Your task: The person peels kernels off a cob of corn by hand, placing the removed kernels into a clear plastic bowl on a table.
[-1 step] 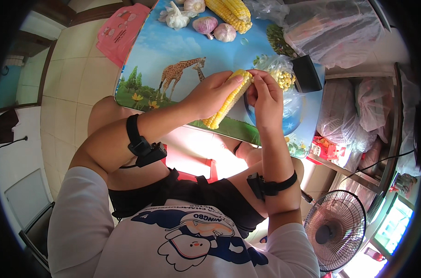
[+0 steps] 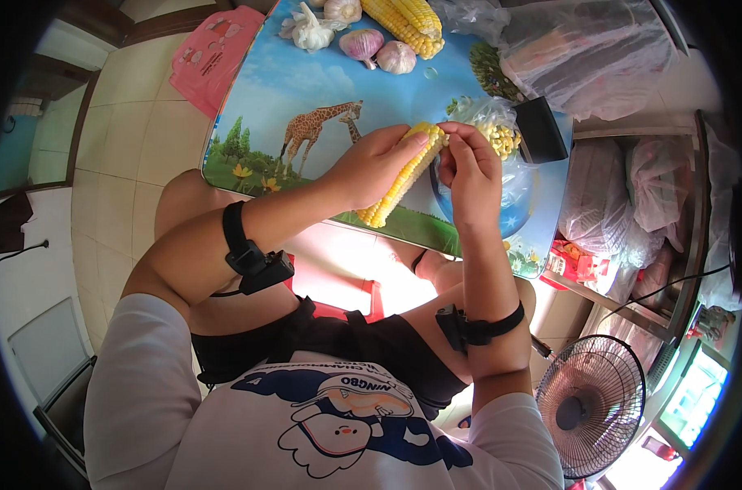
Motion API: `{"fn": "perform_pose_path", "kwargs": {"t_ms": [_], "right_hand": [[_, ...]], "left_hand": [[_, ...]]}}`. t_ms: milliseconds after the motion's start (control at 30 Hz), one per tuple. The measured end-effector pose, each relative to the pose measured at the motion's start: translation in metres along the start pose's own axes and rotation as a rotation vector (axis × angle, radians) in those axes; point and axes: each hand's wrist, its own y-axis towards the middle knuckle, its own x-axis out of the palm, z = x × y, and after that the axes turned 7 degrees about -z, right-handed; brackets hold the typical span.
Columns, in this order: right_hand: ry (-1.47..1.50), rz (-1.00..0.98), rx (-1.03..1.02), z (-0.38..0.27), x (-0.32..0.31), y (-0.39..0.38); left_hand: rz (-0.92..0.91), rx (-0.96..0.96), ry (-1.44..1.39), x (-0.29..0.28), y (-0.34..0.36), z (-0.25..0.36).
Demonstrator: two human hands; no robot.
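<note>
Over the near edge of the table, my left hand (image 2: 382,167) is closed around an ear of corn (image 2: 402,181), its thumb lying along the upper part. The ear slants, with its top end away from me. Yellow kernels cover its left side, while a pale stripe of bare cob runs down its right side. My right hand (image 2: 473,167) is closed in a pinch at the kernels by the ear's upper right edge; whether a loose kernel sits between the fingertips is hidden. Behind that hand, loose kernels (image 2: 504,141) lie in a clear plastic bag (image 2: 514,180) on a blue round dish.
Garlic bulbs (image 2: 363,44) and more ears of corn (image 2: 404,23) lie at the table's far side. A black box-like object (image 2: 542,131) stands by the bag. Plastic-wrapped goods (image 2: 587,57) and a shelf are on the right. A fan (image 2: 590,406) stands at lower right.
My right hand has shifted very slightly to the right at the ear's edge. The left hand and the ear keep their place.
</note>
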Motion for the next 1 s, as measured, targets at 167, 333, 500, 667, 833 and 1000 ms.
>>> {"fn": "perform_pose_path", "kwargs": {"t_ms": [167,333,500,667,833,1000], "right_hand": [[0.040,0.032,0.025,-0.007,-0.002,-0.002],[-0.012,0.026,0.023,-0.007,-0.004,-0.003],[-0.204,0.299,-0.252,-0.023,-0.031,-0.003],[-0.257,0.452,-0.305,-0.031,-0.071,-0.003],[-0.205,0.458,-0.339,-0.031,-0.072,-0.001],[-0.247,0.436,-0.461,-0.030,-0.076,0.001]], "left_hand": [[0.004,0.006,-0.009,0.001,0.000,0.001],[0.009,0.007,-0.028,0.002,-0.001,0.003],[0.020,0.046,0.031,0.001,0.001,-0.002],[0.009,0.032,0.030,0.001,0.001,-0.005],[0.002,0.018,0.046,0.000,0.000,-0.003],[0.001,0.016,0.051,-0.001,-0.001,-0.001]]}}
